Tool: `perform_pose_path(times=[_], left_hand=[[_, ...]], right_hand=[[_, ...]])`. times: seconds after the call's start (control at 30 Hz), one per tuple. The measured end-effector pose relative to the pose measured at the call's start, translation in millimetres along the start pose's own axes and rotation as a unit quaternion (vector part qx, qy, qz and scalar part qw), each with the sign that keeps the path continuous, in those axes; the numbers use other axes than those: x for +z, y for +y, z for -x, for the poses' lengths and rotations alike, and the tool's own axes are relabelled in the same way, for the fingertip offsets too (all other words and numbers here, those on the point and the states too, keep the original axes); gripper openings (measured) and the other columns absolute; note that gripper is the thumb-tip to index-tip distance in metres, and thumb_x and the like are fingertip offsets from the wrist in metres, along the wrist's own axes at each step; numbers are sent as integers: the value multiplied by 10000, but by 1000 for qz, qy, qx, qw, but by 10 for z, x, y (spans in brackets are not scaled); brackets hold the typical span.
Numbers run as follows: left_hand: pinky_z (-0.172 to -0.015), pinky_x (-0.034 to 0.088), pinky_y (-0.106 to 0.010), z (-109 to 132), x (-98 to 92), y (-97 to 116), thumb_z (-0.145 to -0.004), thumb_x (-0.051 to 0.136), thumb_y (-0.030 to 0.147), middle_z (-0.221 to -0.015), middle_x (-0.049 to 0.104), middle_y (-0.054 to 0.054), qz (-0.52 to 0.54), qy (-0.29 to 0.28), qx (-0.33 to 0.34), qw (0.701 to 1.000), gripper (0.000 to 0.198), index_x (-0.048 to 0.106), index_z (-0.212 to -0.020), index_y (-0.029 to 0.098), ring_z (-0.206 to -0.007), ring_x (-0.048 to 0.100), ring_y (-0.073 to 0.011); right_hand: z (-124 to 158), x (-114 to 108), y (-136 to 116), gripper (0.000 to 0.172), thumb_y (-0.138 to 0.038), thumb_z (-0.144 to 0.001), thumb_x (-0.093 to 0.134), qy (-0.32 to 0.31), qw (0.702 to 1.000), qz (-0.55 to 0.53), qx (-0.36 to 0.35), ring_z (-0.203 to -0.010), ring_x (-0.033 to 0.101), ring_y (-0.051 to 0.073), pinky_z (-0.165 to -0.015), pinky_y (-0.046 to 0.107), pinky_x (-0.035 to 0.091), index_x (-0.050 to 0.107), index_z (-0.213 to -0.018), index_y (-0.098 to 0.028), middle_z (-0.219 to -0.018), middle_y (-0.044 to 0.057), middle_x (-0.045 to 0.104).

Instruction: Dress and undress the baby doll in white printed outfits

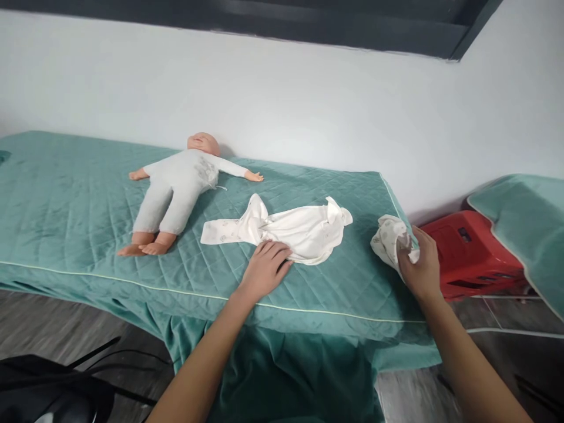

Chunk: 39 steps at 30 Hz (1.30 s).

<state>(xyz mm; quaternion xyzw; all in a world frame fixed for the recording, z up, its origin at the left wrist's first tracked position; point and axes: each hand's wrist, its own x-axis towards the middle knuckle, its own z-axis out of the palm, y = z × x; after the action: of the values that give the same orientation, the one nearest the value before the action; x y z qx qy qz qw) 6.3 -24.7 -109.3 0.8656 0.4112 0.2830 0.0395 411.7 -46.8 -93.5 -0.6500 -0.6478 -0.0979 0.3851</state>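
The white garment (308, 226) on the green bed (79, 211) is touched by the loosely spread left hand (265, 269) while a patterned cloth (388, 238) is pinched by the right hand (423, 264), arranging apparently being under way and a steady grip probably needed next.

No legible text or numbers

A white baby garment (304, 229) lies rumpled and stretched lengthwise on the green quilted bed (88, 194), its narrow, faintly printed end pointing left, its wider, plain part spread to the right, the edges curled up. Over at the bed's right edge, a second white cloth (388, 235), grey-patterned, is bunched into a crumpled wad.
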Motion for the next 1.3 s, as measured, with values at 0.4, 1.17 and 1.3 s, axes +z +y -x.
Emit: perform_pose_path(times=[0.4,1.17,1.3], left_hand=[[-1116,400,-459,-1,10,-13,-991,520,280,-1180,696,-69,-3,-5,0,1000,210,654,-1130,199,-1118,598,-223],[-648,523,-269,-880,-1200,138,-851,629,254,-806,622,-13,646,196,-192,712,91,634,-896,175,-722,638,-160],[-682,582,-323,-1103,-1531,195,-932,587,334,-819,621,-39,674,146,-174,703,181,625,-898,161,-814,698,-215]], right_hand=[[104,169,-237,464,-336,-991,518,-80,982,146,-86,-1491,318,395,-1130,675,325,509,-1450,-273,-1608,152,380],[-592,143,-2518,228,-234,-1025,467,-166,905,-315,-232,-1162,647,183,-1030,382,530,630,-1180,-274,-1205,18,711],[-1255,-139,-2599,412,-327,-958,589,-102,921,-286,-244,-1383,481,271,-1086,480,481,538,-1359,-249,-1458,54,528]])
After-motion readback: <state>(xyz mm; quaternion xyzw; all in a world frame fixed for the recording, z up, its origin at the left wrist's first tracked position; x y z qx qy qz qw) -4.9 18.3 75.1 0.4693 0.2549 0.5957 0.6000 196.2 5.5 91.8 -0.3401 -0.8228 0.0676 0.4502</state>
